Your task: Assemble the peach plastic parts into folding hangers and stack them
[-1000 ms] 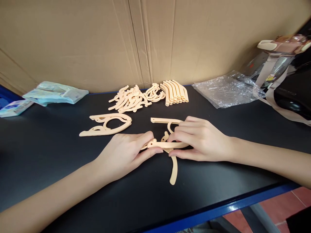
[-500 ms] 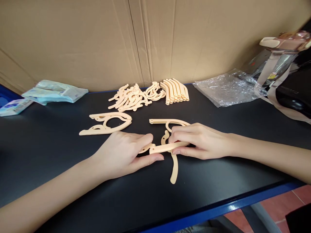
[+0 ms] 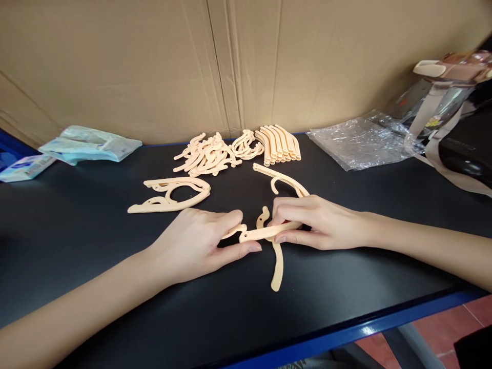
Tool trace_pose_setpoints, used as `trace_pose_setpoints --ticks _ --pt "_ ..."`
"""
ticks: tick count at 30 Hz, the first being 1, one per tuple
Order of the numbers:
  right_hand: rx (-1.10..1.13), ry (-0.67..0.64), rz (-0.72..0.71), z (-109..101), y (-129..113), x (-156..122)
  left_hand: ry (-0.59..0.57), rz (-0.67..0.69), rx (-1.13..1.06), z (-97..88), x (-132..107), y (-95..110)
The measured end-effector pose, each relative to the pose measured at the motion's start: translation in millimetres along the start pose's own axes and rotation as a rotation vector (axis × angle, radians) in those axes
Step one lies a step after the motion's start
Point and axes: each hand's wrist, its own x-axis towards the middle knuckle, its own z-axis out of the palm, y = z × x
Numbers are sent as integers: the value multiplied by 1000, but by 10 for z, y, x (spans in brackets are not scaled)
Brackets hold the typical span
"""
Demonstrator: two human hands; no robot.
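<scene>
My left hand (image 3: 200,243) and my right hand (image 3: 319,223) meet at the middle of the black table (image 3: 96,266), both pinching cream plastic hanger parts. The right fingers grip a flat bar (image 3: 261,234) whose curved arm (image 3: 282,180) swings up behind the hand. The left thumb and fingers close on the bar's left end and on another piece mostly hidden under the hand. A curved strip (image 3: 277,266) lies below the bar, pointing toward me. A small hook piece (image 3: 262,217) sticks up between the hands.
An assembled cream hanger (image 3: 169,195) lies left of the hands. Heaps of loose cream parts (image 3: 207,154) and stacked curved strips (image 3: 279,144) sit by the cardboard wall (image 3: 154,66). Plastic bag (image 3: 357,141) and bottle at right, tissue packs (image 3: 88,143) at left. Blue table edge (image 3: 346,333) near me.
The curved arm behind my right hand has swung from lying level to slanting up and left. Both hands stay almost in place on the bar.
</scene>
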Motion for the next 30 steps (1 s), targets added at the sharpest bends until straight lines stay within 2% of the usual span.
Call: trace_pose_setpoints --ticks 9,18,30 --pt "16 -14 6 10 -2 -1 7 9 19 9 1 -14" --pt "51 -16 38 4 -11 0 -41 46 23 14 -3 0" --pt "75 -4 49 -15 -14 23 71 79 169 14 2 30"
